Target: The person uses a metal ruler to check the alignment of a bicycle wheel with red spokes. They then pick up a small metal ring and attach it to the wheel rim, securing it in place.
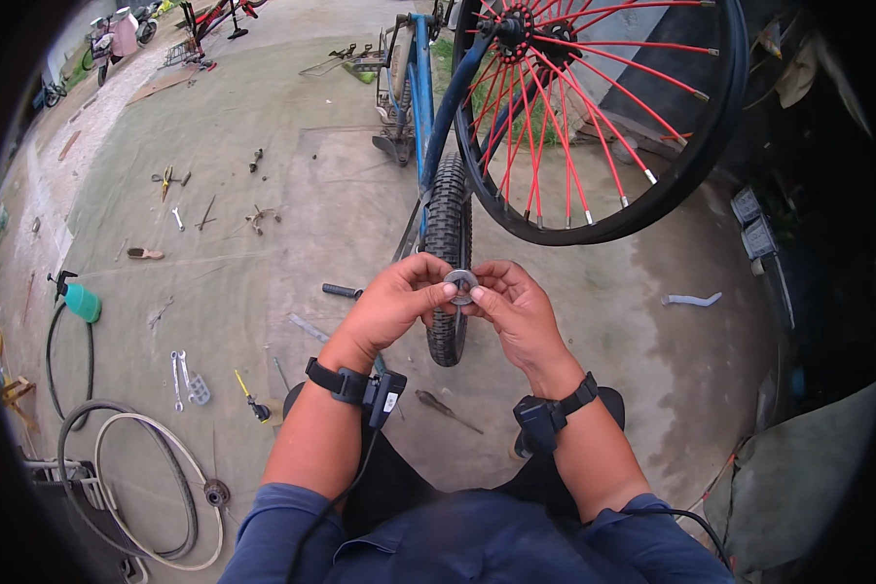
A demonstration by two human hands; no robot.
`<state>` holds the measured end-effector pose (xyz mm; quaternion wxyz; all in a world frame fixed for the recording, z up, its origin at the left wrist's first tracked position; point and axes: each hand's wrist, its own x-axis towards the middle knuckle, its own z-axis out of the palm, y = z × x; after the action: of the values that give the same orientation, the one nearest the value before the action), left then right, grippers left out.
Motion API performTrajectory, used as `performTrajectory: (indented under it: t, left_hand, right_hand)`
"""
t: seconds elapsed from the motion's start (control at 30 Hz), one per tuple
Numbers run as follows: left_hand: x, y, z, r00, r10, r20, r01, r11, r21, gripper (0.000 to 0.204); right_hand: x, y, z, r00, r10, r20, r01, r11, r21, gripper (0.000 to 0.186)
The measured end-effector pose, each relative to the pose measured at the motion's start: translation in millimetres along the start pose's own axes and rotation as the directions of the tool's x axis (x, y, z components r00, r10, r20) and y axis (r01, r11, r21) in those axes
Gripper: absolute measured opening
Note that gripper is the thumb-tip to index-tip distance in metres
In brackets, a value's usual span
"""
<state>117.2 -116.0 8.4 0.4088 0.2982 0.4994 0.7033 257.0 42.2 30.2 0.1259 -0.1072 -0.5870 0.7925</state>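
Observation:
A small round grey metal ring (pixel 460 276), perhaps a bearing part, is pinched between both sets of fingertips. My left hand (pixel 401 294) grips its left side, thumb on the face. My right hand (pixel 513 310) grips the right side, its thumb low on the ring. Just beyond and beneath them is the knobby tyre (pixel 448 209) of a blue bicycle frame (pixel 421 83). Up and to the right stands a black-rimmed wheel with red spokes (pixel 566 185). My fingers partly hide the ring's edge.
Wrenches (pixel 178 380), pliers (pixel 165 181), a brush (pixel 145 253) and a screwdriver (pixel 253 399) lie on the ground to the left. A green spray bottle (pixel 84 304) stands near a loose tyre (pixel 68 487) and a wheel hub (pixel 216 492). Water stains the concrete at right.

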Motion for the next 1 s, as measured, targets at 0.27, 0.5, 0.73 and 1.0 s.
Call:
performTrajectory:
  t: [0.27,0.5,0.73,1.0]
  left_hand:
    - [12,-12,-18,0.962,-0.030,-0.270,-0.048,0.960,-0.275,0.025]
    - [40,-20,-16,0.922,-0.006,-0.387,-0.195,0.857,-0.478,0.028]
    - [60,-19,-18,0.941,0.086,-0.328,-0.248,0.832,-0.496,0.048]
    - [76,-11,-18,0.945,0.149,-0.291,-0.288,0.801,-0.524,0.054]
  right_hand:
    - [15,-23,-36,0.970,-0.049,-0.238,0.002,0.981,-0.193,0.028]
    - [49,-71,-57,0.988,-0.120,-0.093,0.097,0.971,-0.220,0.035]
    - [71,-86,-62,1.000,-0.016,0.024,0.022,0.966,-0.256,0.035]
    - [85,-99,-37,0.997,0.079,-0.025,-0.082,0.904,-0.421,0.032]
